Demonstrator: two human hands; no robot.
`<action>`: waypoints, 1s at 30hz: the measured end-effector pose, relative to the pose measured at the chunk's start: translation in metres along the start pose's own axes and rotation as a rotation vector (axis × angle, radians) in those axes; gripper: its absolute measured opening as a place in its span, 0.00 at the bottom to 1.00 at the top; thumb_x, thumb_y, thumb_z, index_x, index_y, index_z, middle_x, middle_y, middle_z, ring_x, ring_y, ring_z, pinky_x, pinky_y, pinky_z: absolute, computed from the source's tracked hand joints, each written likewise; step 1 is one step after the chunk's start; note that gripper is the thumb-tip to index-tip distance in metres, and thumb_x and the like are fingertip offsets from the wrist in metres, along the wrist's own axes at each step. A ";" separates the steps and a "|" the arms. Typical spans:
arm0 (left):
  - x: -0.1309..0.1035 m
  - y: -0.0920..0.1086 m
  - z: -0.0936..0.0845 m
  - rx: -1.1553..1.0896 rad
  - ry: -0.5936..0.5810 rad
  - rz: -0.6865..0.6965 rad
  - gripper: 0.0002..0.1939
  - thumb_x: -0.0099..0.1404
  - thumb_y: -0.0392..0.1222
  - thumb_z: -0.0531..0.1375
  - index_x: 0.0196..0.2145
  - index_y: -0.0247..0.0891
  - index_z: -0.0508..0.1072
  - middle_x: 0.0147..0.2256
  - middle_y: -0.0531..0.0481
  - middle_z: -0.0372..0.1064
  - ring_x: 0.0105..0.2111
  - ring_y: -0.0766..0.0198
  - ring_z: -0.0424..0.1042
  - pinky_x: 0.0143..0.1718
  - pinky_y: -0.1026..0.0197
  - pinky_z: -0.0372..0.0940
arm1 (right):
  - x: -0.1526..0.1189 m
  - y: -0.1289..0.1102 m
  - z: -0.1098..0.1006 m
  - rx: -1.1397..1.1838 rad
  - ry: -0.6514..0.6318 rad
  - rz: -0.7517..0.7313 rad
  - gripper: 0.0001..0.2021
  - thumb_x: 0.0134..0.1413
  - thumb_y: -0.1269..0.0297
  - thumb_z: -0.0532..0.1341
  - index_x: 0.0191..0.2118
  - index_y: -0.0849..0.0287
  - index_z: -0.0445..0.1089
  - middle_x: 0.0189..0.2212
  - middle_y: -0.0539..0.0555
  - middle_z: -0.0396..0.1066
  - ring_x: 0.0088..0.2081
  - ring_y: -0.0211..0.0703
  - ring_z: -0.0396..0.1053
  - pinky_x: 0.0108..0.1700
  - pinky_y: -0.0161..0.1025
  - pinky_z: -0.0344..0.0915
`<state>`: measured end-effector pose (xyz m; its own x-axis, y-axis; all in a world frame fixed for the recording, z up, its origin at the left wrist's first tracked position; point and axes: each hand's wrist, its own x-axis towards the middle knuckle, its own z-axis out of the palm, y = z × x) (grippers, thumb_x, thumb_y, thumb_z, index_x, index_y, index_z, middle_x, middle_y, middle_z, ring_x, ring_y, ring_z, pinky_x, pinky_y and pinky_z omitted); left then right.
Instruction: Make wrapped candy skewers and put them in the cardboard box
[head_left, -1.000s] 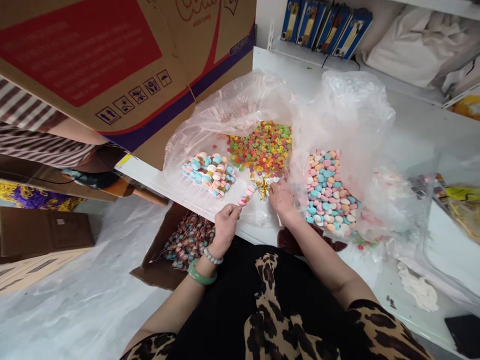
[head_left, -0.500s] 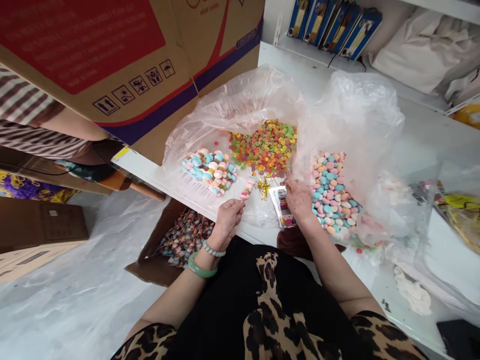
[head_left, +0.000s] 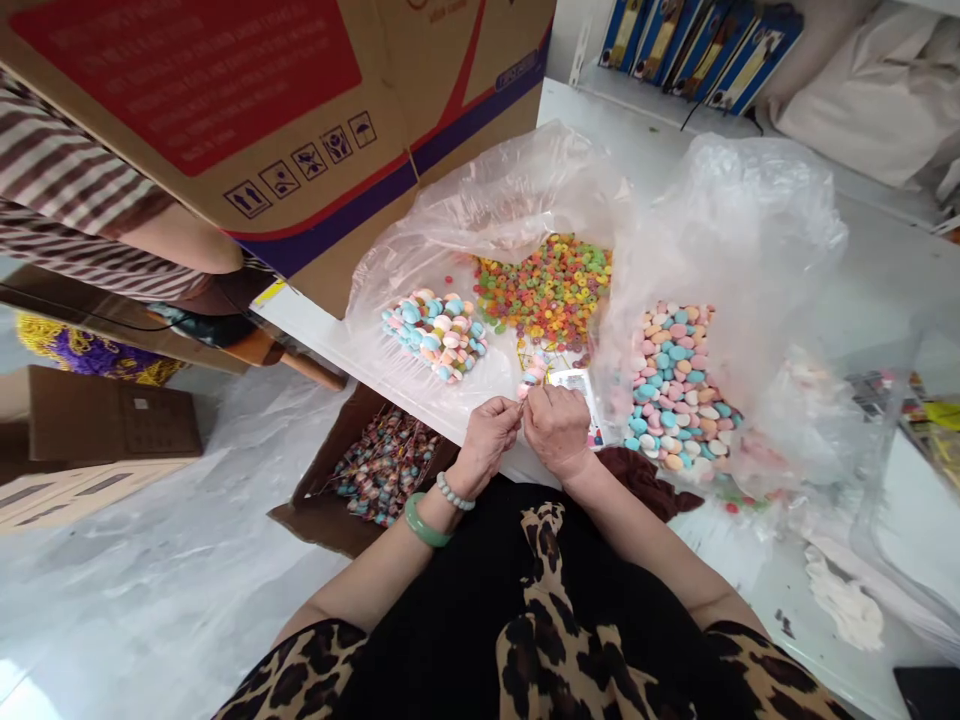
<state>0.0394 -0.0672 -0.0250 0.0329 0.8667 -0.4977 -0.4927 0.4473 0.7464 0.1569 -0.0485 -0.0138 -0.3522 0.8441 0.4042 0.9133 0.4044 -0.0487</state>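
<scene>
Above the table (head_left: 304, 325), the candy strand (head_left: 533, 372) is pinched at its lower end by the left hand (head_left: 489, 438) and right hand (head_left: 556, 430). By too strong pulling, its pieces could be loosened.

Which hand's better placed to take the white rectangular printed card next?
Probably the right hand: in this view it partly covers the white rectangular printed card. The left hand sits farther away.
</scene>
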 end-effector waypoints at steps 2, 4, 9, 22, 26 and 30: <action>0.001 0.002 -0.005 0.007 -0.001 0.021 0.22 0.45 0.53 0.71 0.23 0.36 0.66 0.15 0.62 0.52 0.12 0.79 0.46 0.15 0.68 0.38 | -0.001 0.001 0.000 -0.009 -0.001 -0.040 0.15 0.64 0.69 0.50 0.27 0.58 0.68 0.24 0.56 0.67 0.30 0.47 0.59 0.35 0.45 0.47; 0.004 0.005 -0.010 0.011 -0.010 0.040 0.21 0.45 0.52 0.71 0.23 0.36 0.67 0.15 0.62 0.52 0.12 0.79 0.45 0.15 0.68 0.38 | -0.004 0.000 -0.001 0.013 -0.017 -0.105 0.15 0.64 0.69 0.50 0.27 0.58 0.68 0.24 0.56 0.67 0.29 0.46 0.60 0.35 0.44 0.47; 0.006 0.009 -0.016 0.048 0.049 0.122 0.19 0.47 0.51 0.70 0.21 0.35 0.67 0.14 0.61 0.52 0.13 0.78 0.47 0.15 0.68 0.39 | -0.009 -0.010 -0.010 0.164 -0.050 -0.120 0.16 0.65 0.68 0.50 0.27 0.58 0.69 0.23 0.54 0.67 0.30 0.43 0.62 0.36 0.42 0.50; 0.007 0.004 -0.020 0.046 0.004 -0.025 0.22 0.44 0.54 0.71 0.24 0.33 0.69 0.15 0.60 0.55 0.12 0.79 0.47 0.15 0.68 0.38 | -0.002 -0.009 0.008 0.060 -0.024 -0.053 0.14 0.60 0.69 0.52 0.25 0.58 0.67 0.20 0.53 0.68 0.26 0.42 0.61 0.33 0.41 0.49; 0.007 0.004 -0.022 0.023 0.009 -0.002 0.23 0.46 0.56 0.69 0.23 0.35 0.66 0.15 0.61 0.55 0.12 0.79 0.45 0.15 0.68 0.37 | -0.009 -0.011 0.009 0.266 -0.062 -0.060 0.15 0.64 0.67 0.51 0.26 0.58 0.67 0.24 0.54 0.69 0.29 0.43 0.64 0.36 0.40 0.53; 0.011 -0.005 -0.018 0.055 0.064 0.036 0.22 0.52 0.57 0.66 0.22 0.37 0.62 0.16 0.61 0.54 0.13 0.78 0.45 0.16 0.67 0.38 | -0.009 -0.015 0.015 0.675 -0.163 0.286 0.14 0.63 0.62 0.51 0.31 0.56 0.70 0.28 0.52 0.73 0.33 0.42 0.68 0.38 0.38 0.60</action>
<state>0.0265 -0.0640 -0.0418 -0.0405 0.8675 -0.4958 -0.4441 0.4288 0.7867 0.1436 -0.0568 -0.0304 -0.1939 0.9688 0.1541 0.6683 0.2455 -0.7022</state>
